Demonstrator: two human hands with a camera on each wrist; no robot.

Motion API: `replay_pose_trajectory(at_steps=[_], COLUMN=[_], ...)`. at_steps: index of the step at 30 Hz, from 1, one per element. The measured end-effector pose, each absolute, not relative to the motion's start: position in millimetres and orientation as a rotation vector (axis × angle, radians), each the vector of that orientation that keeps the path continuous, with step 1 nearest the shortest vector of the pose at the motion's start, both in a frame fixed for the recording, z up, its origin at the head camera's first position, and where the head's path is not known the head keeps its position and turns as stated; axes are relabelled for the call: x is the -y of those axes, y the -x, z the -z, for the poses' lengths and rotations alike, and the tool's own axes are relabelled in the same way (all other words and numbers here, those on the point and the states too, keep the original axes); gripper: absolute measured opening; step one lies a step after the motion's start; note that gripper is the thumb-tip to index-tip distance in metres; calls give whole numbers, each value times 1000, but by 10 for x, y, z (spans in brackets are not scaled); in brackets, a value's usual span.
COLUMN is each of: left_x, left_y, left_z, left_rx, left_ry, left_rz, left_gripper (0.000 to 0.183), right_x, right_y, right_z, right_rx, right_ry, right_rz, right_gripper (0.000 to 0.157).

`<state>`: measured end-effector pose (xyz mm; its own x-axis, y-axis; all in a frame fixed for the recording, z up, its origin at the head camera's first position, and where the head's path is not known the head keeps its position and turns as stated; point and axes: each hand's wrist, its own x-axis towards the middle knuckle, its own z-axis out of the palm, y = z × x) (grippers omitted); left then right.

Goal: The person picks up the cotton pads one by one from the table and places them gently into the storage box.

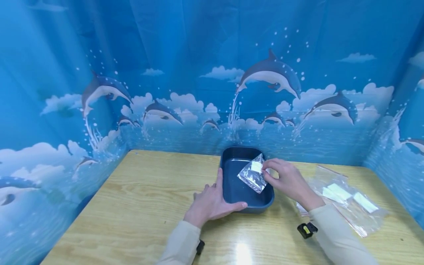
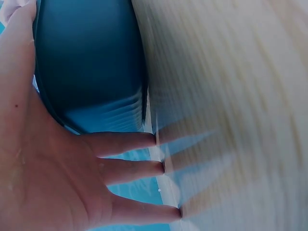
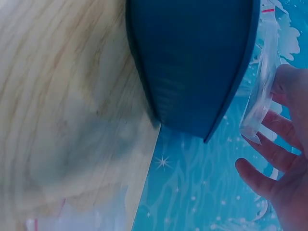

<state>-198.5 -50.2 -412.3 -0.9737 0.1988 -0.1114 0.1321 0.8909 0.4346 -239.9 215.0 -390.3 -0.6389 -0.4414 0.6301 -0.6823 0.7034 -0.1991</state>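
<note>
A deep dark blue tray (image 1: pixel 233 191) stands on the table near the back wall. Over its right half hangs a small clear zip bag (image 1: pixel 250 179) with a white label, tilted cornerwise. My right hand (image 1: pixel 288 180) pinches the bag by its edge between thumb and fingers. In the right wrist view the zip bag (image 3: pixel 263 86) is seen edge-on above the rim of the tray (image 3: pixel 192 62). My left hand (image 1: pixel 212 204) rests against the near left corner of the tray, thumb along the front rim and index finger along the left side. Its other fingers (image 2: pixel 127 168) are straight, tips at the tabletop.
Several more clear zip bags (image 1: pixel 356 215) with white labels lie in an overlapping pile on the table to the right, beside the right forearm. The wooden table (image 1: pixel 139 206) meets a blue dolphin-print curtain (image 1: pixel 185 73) at the back and sides.
</note>
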Motion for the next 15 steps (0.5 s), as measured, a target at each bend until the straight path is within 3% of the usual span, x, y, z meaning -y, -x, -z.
replay_pose_trajectory(at_steps=[15], left_x=[487], left_y=[1999], left_z=[4120], left_rx=[-2878], left_ry=[-231], left_rz=[-637], left_gripper=[136], right_x=[-1948], right_y=[2434], right_z=[3988], right_rx=[2445], right_ry=[-861], right_rz=[-556], right_gripper=[7])
